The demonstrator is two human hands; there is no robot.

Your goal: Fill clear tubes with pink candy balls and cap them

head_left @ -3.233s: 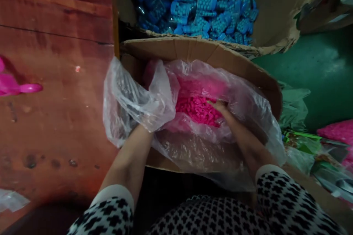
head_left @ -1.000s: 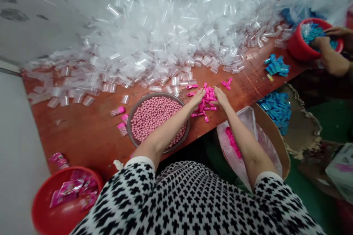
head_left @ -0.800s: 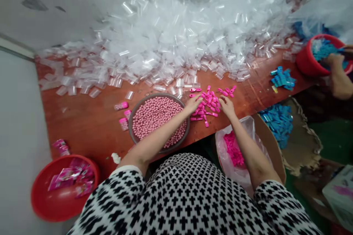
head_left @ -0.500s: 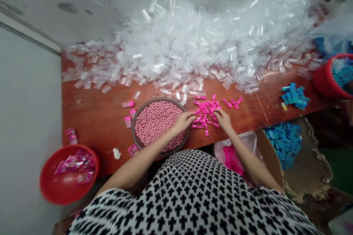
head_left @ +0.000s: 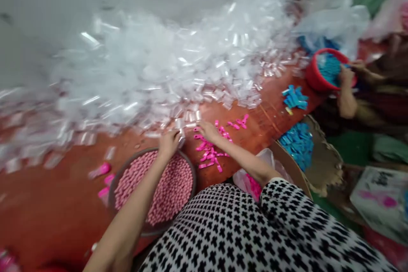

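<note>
My left hand (head_left: 168, 141) is closed at the far rim of the round basin (head_left: 111, 197) of pink beads (head_left: 170, 191). Its fingertips touch a clear plastic piece, and blur hides how firmly they grip it. Just right of it, my right hand (head_left: 208, 131) reaches over the near edge of the clear tubes (head_left: 192, 115). Its fingers are smeared, so I cannot make out whether they hold anything. Bright pink plastic pieces (head_left: 208, 153) lie scattered on the red table below my right hand.
A large heap of clear tubes (head_left: 178, 59) lines the wall. Blue pieces (head_left: 296, 97) lie at the right, with a carton of blue ones (head_left: 298, 144) below. Another person's hands (head_left: 347, 89) are at a red bucket (head_left: 314, 74). Pink-capped tubes (head_left: 104, 168) lie left of the basin.
The view has swung to the right. Both hands have moved from the pink pieces up to the clear tubes. Another person's hands have come into view.
</note>
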